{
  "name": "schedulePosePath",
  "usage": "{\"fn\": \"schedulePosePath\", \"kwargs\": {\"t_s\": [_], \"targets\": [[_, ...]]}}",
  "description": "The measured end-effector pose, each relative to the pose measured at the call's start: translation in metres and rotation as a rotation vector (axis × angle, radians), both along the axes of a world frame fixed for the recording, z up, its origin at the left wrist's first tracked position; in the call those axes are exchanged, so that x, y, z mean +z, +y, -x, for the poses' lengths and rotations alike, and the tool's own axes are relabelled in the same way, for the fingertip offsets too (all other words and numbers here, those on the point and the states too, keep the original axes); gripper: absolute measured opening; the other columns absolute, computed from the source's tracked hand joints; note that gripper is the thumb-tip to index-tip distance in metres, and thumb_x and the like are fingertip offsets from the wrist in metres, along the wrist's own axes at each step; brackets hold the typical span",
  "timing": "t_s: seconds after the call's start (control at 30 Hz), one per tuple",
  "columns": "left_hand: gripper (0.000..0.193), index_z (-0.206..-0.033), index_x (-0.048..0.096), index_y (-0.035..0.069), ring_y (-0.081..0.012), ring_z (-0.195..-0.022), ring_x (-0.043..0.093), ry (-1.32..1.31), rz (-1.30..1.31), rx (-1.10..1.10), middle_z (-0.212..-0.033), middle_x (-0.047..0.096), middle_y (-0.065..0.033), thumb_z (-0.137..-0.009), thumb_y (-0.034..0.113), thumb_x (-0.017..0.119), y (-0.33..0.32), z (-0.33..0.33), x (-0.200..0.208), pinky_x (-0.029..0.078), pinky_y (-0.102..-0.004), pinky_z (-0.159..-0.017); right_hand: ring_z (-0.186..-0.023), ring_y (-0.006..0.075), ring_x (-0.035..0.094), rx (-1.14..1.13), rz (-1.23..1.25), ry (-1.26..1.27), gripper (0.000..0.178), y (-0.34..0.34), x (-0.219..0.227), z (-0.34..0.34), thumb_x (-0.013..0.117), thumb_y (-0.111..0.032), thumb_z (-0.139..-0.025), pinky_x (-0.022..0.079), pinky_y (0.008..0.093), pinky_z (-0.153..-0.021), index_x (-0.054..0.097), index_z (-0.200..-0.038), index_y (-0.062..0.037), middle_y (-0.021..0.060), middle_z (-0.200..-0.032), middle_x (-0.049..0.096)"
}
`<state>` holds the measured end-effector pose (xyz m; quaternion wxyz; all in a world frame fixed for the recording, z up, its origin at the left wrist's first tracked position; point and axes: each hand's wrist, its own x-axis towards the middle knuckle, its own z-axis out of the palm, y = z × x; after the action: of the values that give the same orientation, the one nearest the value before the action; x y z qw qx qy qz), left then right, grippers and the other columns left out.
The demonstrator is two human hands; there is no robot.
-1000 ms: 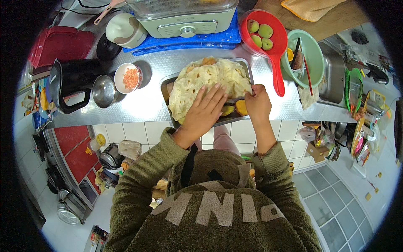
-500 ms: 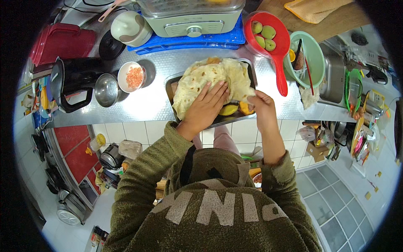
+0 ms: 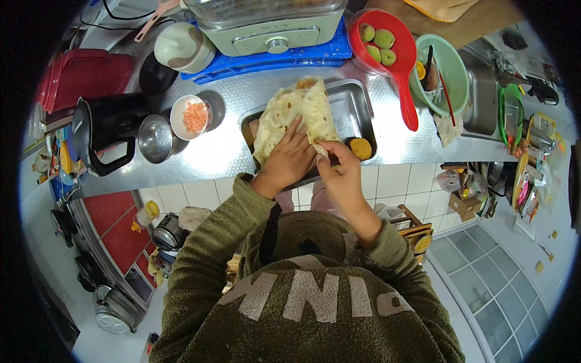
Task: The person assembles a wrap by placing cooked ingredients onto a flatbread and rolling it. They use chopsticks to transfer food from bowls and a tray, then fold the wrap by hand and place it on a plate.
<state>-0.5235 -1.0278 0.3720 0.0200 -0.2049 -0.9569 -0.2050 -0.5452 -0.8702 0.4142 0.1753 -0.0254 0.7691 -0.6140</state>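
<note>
clock set with the flat bread (image 3: 296, 100) in the middle, a shiny metal surface (image 3: 224, 157) under the things. far off to the left, a bit past nine o'clock, a dark red box (image 3: 89, 75). at nine, a big black jug (image 3: 115, 118). closer in, just under nine, a small metal bowl (image 3: 155, 139). between nine and ten, a round black thing (image 3: 158, 74). at ten, a round white gadget (image 3: 181, 45). back at nine, beside the metal bowl, a white bowl (image 3: 177, 121) with little pink bits (image 3: 194, 117) inside. near twelve, a pale machine (image 3: 248, 45) with a round knob, sitting on a blue crate (image 3: 260, 63).

in the middle, the flat bread, pale and floppy with brown spots, lying in the left part of a metal tray (image 3: 351, 112). at six, the left hand (image 3: 289, 158), palm down on the bread, fingers out long, side by side. between four and five, the right hand (image 3: 340, 162), thumb and fingers pinched on the bread's edge, right by the left hand. at four, in the tray, an orange-yellow chunk (image 3: 361, 149). at two, green fruits (image 3: 384, 38) in a red scoop (image 3: 408, 54). between two and three, a pale green tub (image 3: 459, 75) with a red stick (image 3: 446, 94) leaning in it. at three, farthest right, a metal sink (image 3: 482, 109).
</note>
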Motion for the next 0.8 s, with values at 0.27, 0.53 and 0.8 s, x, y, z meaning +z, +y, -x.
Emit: {"fn": "schedulePosePath", "kwargs": {"t_s": [0.27, 0.53, 0.8], "targets": [[0.041, -0.126, 0.058, 0.000, -0.0342, -0.144, 0.035, -0.011, -0.203, 0.053, -0.144, 0.048, -0.0177, -0.090, 0.016, 0.065, -0.021, 0.015, 0.020, 0.025, -0.0492, -0.120, -0.074, 0.0124, 0.058, -0.337, 0.474, -0.497, 0.016, 0.020, 0.010, 0.027, 0.061, 0.001, -0.089, 0.048, 0.0276, -0.069, 0.067, -0.104, -0.0003, 0.0064, -0.093, 0.068], [0.034, -0.116, 0.066, 0.008, -0.0314, -0.110, 0.055, -0.054, -0.292, 0.567, -0.118, 0.059, -0.0109, -0.085, 0.018, 0.075, -0.045, 0.041, 0.014, 0.042, -0.0426, -0.092, -0.073, 0.0156, 0.055, -0.514, 0.663, -0.600, 0.015, 0.040, 0.006, 0.041, 0.061, -0.001, -0.087, 0.047, 0.0315, -0.068, 0.063, -0.102, -0.0017, 0.0078, -0.095, 0.066], [0.020, -0.099, 0.066, 0.007, -0.0304, -0.105, 0.057, 0.025, -0.365, 0.561, -0.110, 0.059, -0.0091, -0.083, 0.012, 0.076, -0.041, 0.053, 0.020, 0.043, -0.0401, -0.090, -0.075, 0.0163, 0.056, -0.441, 0.662, -0.624, 0.025, 0.055, 0.000, 0.048, 0.062, -0.009, -0.084, 0.047, 0.0327, -0.077, 0.055, -0.108, -0.0070, 0.0053, -0.097, 0.062]]}}
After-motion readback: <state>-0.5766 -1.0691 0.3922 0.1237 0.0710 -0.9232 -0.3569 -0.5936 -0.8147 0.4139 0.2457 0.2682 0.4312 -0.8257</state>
